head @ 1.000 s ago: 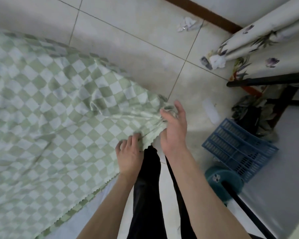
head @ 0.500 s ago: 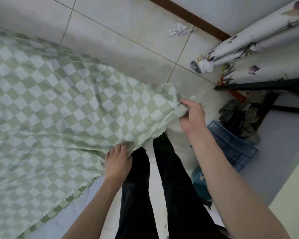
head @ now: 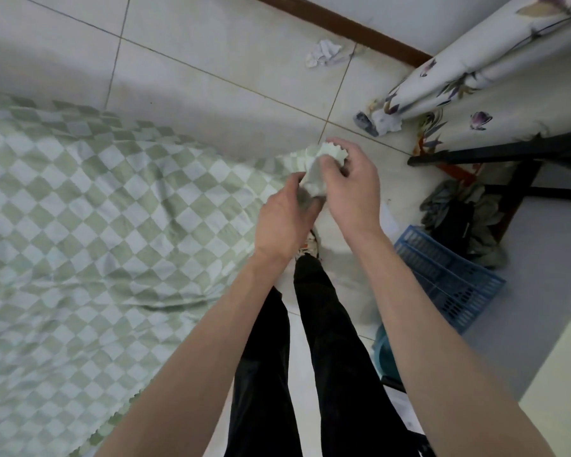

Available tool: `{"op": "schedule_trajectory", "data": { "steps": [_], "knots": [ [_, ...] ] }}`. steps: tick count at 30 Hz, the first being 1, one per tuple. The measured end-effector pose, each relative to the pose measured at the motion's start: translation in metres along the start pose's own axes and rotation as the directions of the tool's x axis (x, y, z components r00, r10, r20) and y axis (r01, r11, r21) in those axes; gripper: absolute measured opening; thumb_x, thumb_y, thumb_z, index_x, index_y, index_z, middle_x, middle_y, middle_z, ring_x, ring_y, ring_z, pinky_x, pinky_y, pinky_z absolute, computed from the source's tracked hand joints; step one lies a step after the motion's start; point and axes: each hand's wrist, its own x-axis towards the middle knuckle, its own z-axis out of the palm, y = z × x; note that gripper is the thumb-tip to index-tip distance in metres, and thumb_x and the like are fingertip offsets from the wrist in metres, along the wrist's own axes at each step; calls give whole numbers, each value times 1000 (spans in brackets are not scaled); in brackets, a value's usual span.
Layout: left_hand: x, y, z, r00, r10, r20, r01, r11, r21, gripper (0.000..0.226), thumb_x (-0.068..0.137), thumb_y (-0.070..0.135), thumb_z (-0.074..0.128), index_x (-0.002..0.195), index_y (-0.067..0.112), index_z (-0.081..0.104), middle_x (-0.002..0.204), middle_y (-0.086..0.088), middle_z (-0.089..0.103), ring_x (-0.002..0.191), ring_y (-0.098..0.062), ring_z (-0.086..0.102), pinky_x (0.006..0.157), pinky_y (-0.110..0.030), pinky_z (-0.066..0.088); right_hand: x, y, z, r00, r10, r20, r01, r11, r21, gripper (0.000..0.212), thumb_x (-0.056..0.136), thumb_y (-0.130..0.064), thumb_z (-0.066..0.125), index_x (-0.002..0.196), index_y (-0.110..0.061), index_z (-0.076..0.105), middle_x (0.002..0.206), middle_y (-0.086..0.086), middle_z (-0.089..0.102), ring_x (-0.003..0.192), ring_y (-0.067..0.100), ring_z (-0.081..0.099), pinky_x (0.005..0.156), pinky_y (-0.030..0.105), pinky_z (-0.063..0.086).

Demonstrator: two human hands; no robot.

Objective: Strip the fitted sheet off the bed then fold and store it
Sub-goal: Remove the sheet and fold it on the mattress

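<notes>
I see both grips closed on one bunched corner of the fitted sheet [head: 106,225]: the right hand [head: 350,189] curls its fingers over the scalloped edge from above, and the left hand [head: 284,219] pinches the gathered cloth just below it. The hands nearly touch. The sheet's green-checked body spreads away to the left over the bed. Bare tiled floor [head: 211,103] lies beyond the hands; a blue crate [head: 449,278] sits to the right, near my legs [head: 310,374].
</notes>
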Motion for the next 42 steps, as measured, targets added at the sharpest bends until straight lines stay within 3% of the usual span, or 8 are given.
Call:
{"op": "schedule_trajectory", "data": {
  "steps": [4,8,15,20,25,30,37,42],
  "knots": [
    [4,-13,-28,994,56,-96,-52,998,37,23,89,28,54,107,16,48,68,12,58,56,-4,56,46,-24,39,-18,-16,13,931,-186,314,256,946,-199,44,100,-35,53,143,-27,54,101,-17,72,75,0,64,75,21,50],
    [-8,-38,-53,990,-140,21,139,931,-338,30,76,34,56,105,43,55,96,19,65,90,-5,66,84,-34,59,-36,-12,32,804,-279,526,376,923,-85,47,98,-29,58,145,-22,53,123,-4,71,99,3,67,85,13,49],
    [-7,-74,-79,880,-466,88,390,605,-694,27,93,21,62,118,12,66,113,-7,76,107,-26,73,87,-39,60,-2,42,31,971,59,232,-50,998,-46,22,100,-37,57,118,-30,68,102,-28,66,92,-22,59,78,0,45],
    [-3,-85,-99,848,-530,15,378,585,-718,27,95,31,59,116,18,69,107,-5,78,102,-23,75,80,-31,62,23,86,47,882,395,257,-454,857,243,16,95,-16,59,105,-22,70,92,-3,77,87,11,74,76,25,61],
    [8,-88,-105,820,-570,-60,369,606,-705,25,98,46,55,93,40,79,104,8,78,99,-11,75,84,-32,60,51,155,73,564,766,307,-825,534,185,35,97,-20,53,125,0,61,93,13,62,79,25,53,64,34,47],
    [28,-97,-81,746,-648,-153,336,565,-754,23,88,35,62,71,37,78,84,12,76,85,-9,75,83,-33,63,70,196,129,301,715,631,-939,337,66,70,84,-65,66,134,-22,45,132,13,60,122,36,60,101,50,50],
    [22,-102,-68,640,-736,-220,221,451,-865,9,89,31,69,89,39,75,104,7,77,94,-12,75,72,-28,59,103,186,155,477,642,600,-838,127,530,42,95,-23,68,131,-1,62,123,23,69,111,36,67,98,49,53],
    [15,-69,-90,658,-701,-274,232,535,-812,50,88,20,41,129,31,66,85,13,72,70,-8,56,85,-31,53,87,132,87,720,572,393,-674,442,592,40,95,-11,67,132,1,59,124,21,69,108,33,69,93,46,57]
  ]
}}
